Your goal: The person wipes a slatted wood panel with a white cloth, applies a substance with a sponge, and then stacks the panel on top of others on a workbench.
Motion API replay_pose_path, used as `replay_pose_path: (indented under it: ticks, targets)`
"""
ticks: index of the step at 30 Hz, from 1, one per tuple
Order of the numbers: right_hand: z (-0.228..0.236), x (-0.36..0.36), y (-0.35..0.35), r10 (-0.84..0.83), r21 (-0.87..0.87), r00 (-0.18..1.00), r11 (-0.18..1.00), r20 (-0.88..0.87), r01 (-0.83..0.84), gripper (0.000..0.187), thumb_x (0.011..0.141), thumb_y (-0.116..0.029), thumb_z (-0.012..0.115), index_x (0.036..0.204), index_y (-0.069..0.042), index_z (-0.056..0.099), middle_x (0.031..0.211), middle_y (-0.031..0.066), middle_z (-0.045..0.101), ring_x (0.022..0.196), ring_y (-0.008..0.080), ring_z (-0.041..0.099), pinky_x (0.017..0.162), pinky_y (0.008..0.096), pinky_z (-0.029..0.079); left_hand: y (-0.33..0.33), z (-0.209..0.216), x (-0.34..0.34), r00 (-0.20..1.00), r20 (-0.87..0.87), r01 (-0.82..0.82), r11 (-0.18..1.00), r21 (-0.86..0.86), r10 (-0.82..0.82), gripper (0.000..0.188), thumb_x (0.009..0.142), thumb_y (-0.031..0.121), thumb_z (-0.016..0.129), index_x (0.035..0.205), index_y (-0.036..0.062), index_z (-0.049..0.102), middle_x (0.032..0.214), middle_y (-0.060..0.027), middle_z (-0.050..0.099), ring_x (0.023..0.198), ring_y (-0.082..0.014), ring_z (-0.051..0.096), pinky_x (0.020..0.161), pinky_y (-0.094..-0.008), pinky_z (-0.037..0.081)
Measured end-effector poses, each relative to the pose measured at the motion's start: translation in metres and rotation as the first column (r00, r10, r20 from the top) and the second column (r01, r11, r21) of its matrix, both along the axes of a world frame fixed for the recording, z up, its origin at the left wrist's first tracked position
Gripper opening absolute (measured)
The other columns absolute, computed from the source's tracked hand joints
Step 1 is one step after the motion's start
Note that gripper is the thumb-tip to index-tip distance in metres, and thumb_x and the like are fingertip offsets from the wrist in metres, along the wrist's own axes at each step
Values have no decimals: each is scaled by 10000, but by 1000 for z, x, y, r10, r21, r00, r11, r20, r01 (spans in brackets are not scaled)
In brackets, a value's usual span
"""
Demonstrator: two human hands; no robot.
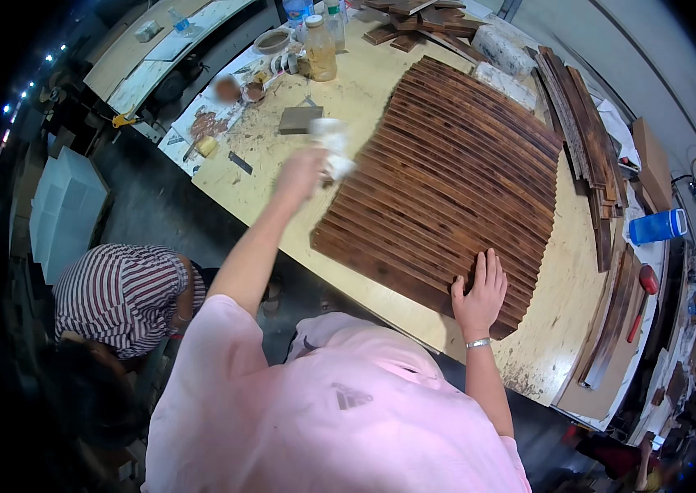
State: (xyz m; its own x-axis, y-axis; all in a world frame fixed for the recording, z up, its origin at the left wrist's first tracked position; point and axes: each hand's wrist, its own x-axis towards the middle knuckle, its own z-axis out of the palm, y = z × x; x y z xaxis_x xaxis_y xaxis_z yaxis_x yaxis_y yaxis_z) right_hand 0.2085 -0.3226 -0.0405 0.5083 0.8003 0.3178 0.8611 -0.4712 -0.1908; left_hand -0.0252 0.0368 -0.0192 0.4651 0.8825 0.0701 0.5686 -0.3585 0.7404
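A large dark brown panel of ribbed wooden slats (447, 189) lies flat on the pale worktable (274, 222). Flat on its near right part rests my right hand (482, 297), fingers stretched out and holding nothing. My left hand (299, 179), blurred by motion, grips a crumpled white cloth (331, 148) just off the panel's left edge. A grey rectangular block (299, 120) sits beyond the cloth, and a small dark flat strip (240, 163) lies to the left of my hand.
A jar of yellowish liquid (321, 51), bottles and a bowl (271, 41) stand at the far left. Loose wood strips (582, 140) are piled along the right, near a blue container (657, 226) and a red-handled tool (648, 281). A person in a striped shirt (122, 292) bends at the left.
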Motion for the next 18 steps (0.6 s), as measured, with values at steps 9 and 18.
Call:
replay_pose_path:
  ticks: [9,18]
  targets:
    - [2,3,1,4,-32,1000,999,10,-4,642,840,-295,636,1412,-35,503,1533,165,445,1392,348,436,1143,528,329,-146,4,85,749,-178,596,533,600,-638,307,870,118,635,1157,173,730,1275,-78,658,1176,-279,600,1034,-388,470]
    - [1,3,6,6,8,1000,1000,4,-6,639,846,-301,630,1409,-24,507,1534,166,446,1394,349,436,1148,522,326,-27,4,-8,994,49,-111,891,441,99,227,925,96,580,1100,75,723,1201,-140,688,1109,-307,652,972,-394,515]
